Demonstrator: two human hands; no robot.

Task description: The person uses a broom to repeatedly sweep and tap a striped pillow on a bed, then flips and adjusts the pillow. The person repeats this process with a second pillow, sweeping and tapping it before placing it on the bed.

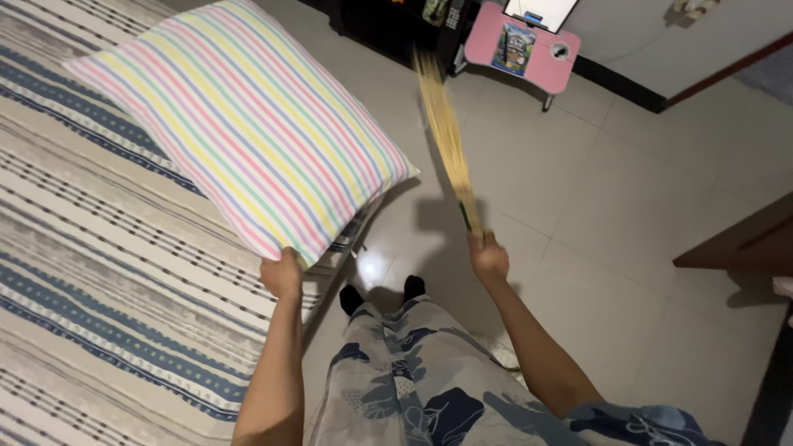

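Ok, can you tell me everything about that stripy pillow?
The pillow is big, plump and roughly square, in a soft cloth cover with thin pink, yellow, green, blue and purple stripes on white. It is lifted and tilted, one corner pinched in the left hand, the rest leaning over the edge of the striped bed. The right hand holds a straw broom beside it, blurred, not touching it as far as can be seen.

Floor point(628, 215): large pale glossy tiles with a bright light reflection near the bed edge. Bed point(91, 272): left side, covered by a grey, white and blue striped sheet. Small pink folding table point(549, 70): stands at the far white wall point(661, 41). Dark wooden furniture point(743, 244): right edge.
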